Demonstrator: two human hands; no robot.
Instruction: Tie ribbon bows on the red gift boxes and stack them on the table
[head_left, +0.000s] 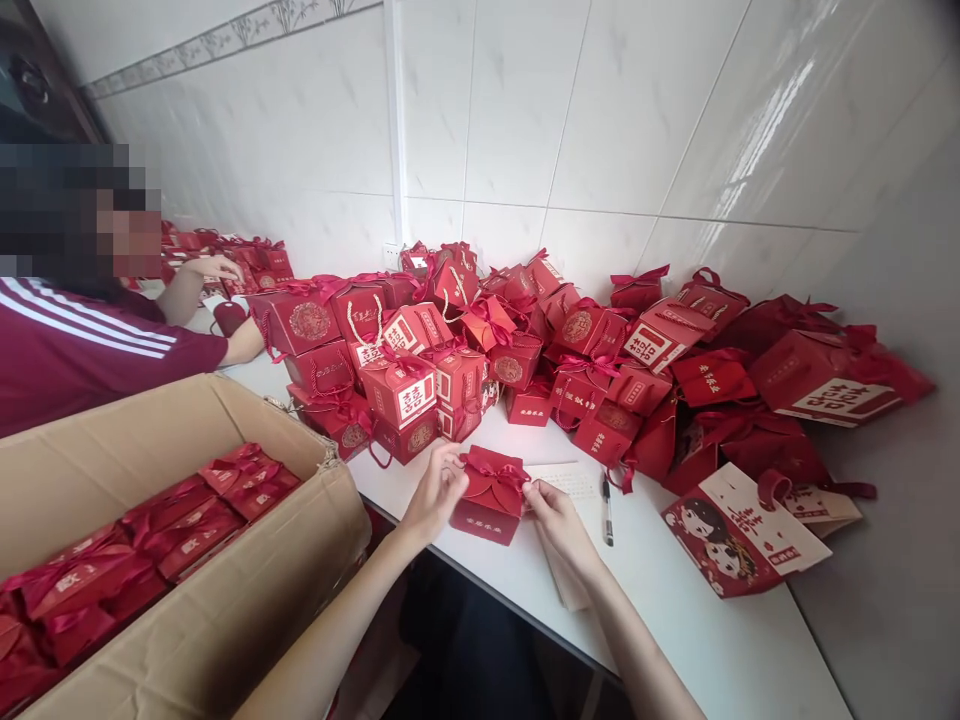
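Observation:
A small red gift box (487,500) with a red ribbon bow on top stands near the front edge of the white table (705,640). My left hand (437,488) pinches the ribbon at the box's left side. At the right side my right hand (553,507) pinches the other end of the bow. Both hands have their fingers closed on the ribbon.
A heap of red gift boxes (525,350) covers the table back to the tiled wall. A black pen (606,497) lies on a paper sheet. A flat printed box (739,535) lies at right. A cardboard carton (225,600) of red boxes stands at left. A person's hand (214,268) works at far left.

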